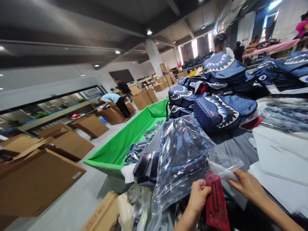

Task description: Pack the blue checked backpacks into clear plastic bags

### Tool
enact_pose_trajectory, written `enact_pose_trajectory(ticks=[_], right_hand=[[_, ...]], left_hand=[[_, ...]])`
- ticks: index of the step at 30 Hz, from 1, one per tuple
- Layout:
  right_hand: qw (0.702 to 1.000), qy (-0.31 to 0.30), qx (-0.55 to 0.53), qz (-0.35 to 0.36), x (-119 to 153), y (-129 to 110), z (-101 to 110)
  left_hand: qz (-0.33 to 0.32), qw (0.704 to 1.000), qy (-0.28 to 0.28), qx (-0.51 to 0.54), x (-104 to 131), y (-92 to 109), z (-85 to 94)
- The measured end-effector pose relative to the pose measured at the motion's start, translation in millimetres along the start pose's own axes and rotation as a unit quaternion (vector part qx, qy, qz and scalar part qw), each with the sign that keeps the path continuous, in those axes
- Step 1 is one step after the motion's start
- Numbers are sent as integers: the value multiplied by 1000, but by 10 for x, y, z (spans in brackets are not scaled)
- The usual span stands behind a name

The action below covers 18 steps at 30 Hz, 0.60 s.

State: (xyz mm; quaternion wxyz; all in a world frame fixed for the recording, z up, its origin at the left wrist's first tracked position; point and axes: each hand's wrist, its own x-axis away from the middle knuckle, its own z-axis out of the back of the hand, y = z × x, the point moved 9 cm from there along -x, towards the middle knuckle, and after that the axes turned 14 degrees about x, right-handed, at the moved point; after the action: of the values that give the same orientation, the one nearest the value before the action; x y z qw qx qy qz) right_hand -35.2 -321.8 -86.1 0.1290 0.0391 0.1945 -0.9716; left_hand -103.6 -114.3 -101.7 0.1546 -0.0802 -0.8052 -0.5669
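Observation:
A blue backpack in a clear plastic bag (184, 147) lies in front of me on the table. My left hand (199, 196) is closed, thumb and fingers pinching the left edge of a red, partly see-through item (216, 202) with a dark slot-like outline. To its right, my right hand (247, 186) pinches the open end of the clear bag between thumb and fingers. Blue backpacks with white shark teeth (214, 110) are piled just beyond the bagged one.
A green-lined bin (113, 154) with bagged items stands left of the table. White sheets (281, 157) and a bagged item (284, 115) lie at right. Cardboard boxes (40, 179) cover the floor at left. Several people are farther back.

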Motion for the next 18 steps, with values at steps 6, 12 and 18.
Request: enact_pose_trajectory(ticks=[6,12,18], right_hand=[[995,9,-99,5,121,75,119],[990,118,-47,66,457,-67,240],[967,231,-43,103,785,-270,323]], left_hand=[[-66,989,-31,-132,21,35,-46],[-95,972,-35,-210,-28,58,-422],[-204,914,-156,-314,-47,-84,-688]])
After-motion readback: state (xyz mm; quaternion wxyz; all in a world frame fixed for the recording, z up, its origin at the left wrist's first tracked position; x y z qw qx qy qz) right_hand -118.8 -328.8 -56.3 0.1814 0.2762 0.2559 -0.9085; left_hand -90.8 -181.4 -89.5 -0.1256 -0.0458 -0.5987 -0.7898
